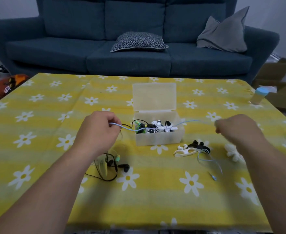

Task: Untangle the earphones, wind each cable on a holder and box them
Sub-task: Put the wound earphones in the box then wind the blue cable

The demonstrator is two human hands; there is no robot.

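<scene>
a dark teal three-seat sofa (pixel 130 39) fills the back of the room, with pale wall behind it. a patterned cushion (pixel 139 41) lies flat on its middle seat and a grey cushion (pixel 226 33) leans in its right corner. the table (pixel 54 191) wears a yellow daisy-print cloth. cardboard boxes (pixel 277 76) sit on the floor at right. the light is dim.

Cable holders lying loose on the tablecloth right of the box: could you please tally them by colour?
White holder: 1
Black holder: 1
Total: 2
</scene>
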